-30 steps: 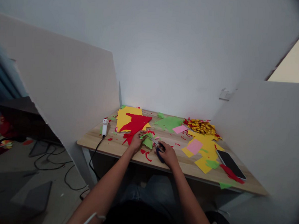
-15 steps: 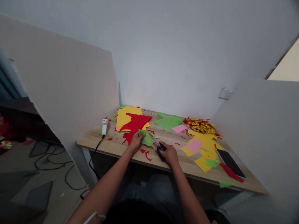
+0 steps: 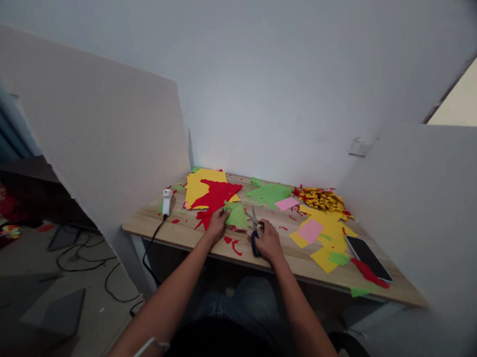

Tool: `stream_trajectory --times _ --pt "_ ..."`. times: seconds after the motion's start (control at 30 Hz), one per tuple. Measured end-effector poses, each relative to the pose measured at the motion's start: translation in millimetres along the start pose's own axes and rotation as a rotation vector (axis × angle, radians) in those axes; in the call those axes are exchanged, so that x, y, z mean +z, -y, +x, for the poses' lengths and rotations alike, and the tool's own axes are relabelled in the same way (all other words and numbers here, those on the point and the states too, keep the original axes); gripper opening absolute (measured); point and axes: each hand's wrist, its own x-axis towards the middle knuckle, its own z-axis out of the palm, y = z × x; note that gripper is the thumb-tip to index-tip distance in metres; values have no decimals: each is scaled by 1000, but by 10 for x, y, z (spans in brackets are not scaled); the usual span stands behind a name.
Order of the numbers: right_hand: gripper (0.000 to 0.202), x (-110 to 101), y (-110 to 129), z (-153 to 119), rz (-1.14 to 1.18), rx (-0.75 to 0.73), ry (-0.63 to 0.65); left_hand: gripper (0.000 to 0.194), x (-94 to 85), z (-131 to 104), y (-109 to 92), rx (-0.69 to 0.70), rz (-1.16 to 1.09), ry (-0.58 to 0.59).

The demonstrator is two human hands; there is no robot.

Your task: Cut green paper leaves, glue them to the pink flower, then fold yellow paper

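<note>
Near the front edge of the table, my left hand [image 3: 218, 223] pinches the left side of a green felt-like piece [image 3: 237, 215]. My right hand [image 3: 269, 240] is closed around the dark handles of a pair of scissors [image 3: 254, 241]. Their blades are apart and point up and left, just beside the green piece's right edge. Behind my left hand lies a red sheet with a ragged outline [image 3: 218, 194], partly over yellow sheets [image 3: 196, 190]. Small red scraps [image 3: 237, 248] lie in front of the green piece.
A white corded device [image 3: 166, 202] stands at the table's left. Farther right are a larger green piece [image 3: 270, 194], a pile of yellow and red strips [image 3: 321, 199], yellow sheets [image 3: 325, 259], a pink piece [image 3: 310, 231] and a phone [image 3: 368, 258]. White partitions [image 3: 116, 128] flank the table.
The scissors have drawn back from the green piece and their blades have opened, now pointing more upward. The green piece lies flatter and more spread out beside my left hand.
</note>
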Motion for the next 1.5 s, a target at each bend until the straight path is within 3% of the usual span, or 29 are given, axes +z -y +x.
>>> stream_trajectory --times 0.27,0.63,0.93,1.2,1.33,1.5 --pt "59 -8 -2 -27 81 -80 75 38 10 -39 -7 -49 38 19" --pt "60 -19 -3 -23 60 -11 130 39 43 -69 -36 -49 82 34" --pt "55 -55 10 -34 -3 43 122 37 31 -43 -42 -38 56 -2" --pt "55 -93 30 -44 -36 71 102 50 58 -77 -51 -95 46 59" --pt "51 -92 11 -37 -53 85 93 46 46 -90 -38 -121 68 79" --pt "46 -65 -7 -21 -54 109 48 45 34 -66 -27 -85 71 29"
